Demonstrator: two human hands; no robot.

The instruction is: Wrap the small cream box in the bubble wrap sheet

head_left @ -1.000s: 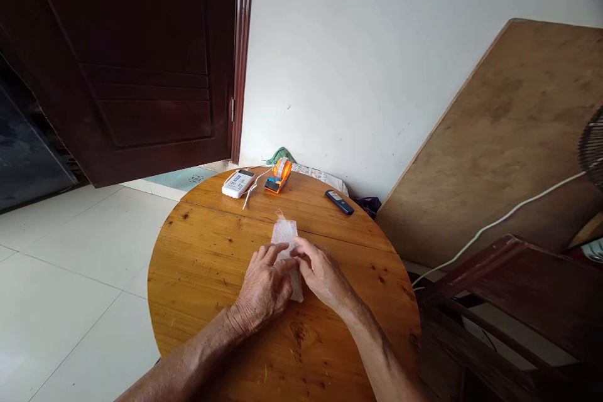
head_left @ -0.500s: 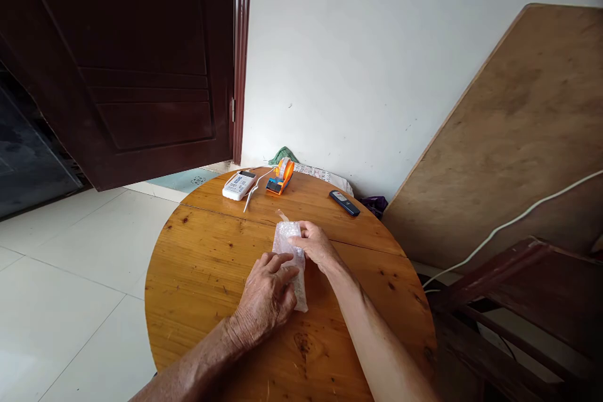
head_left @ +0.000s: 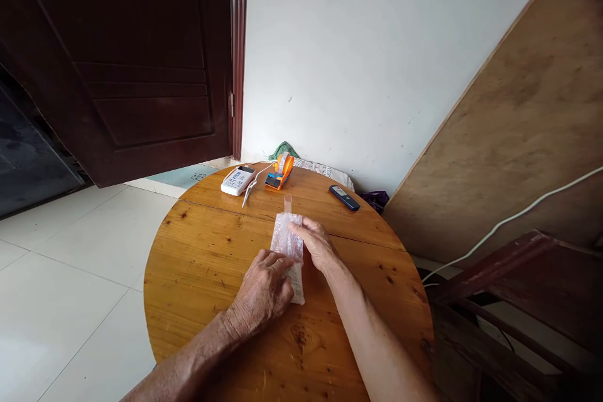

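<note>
On the round wooden table lies a narrow packet of bubble wrap (head_left: pixel 285 235), with a strip of clear tape (head_left: pixel 287 204) sticking out past its far end. My left hand (head_left: pixel 267 286) rests over the near half, its curled fingers pressed onto the wrap. At the packet's far right side, my right hand (head_left: pixel 316 242) grips the edge, thumb on top and the other fingers along the side. What the wrap encloses cannot be made out.
Toward the back of the table (head_left: pixel 188 264) stand an orange tape dispenser (head_left: pixel 281 171), a white power strip (head_left: pixel 237 181) with its cord, and a dark remote-like device (head_left: pixel 344 197). A wooden board (head_left: pixel 509 119) leans at right, near a dark red chair (head_left: pixel 527 270).
The tape strip at the packet's far end now stands out straight, where it was slanted left before. My right thumb and fingers have shifted slightly on the wrap. The view has tilted a little.
</note>
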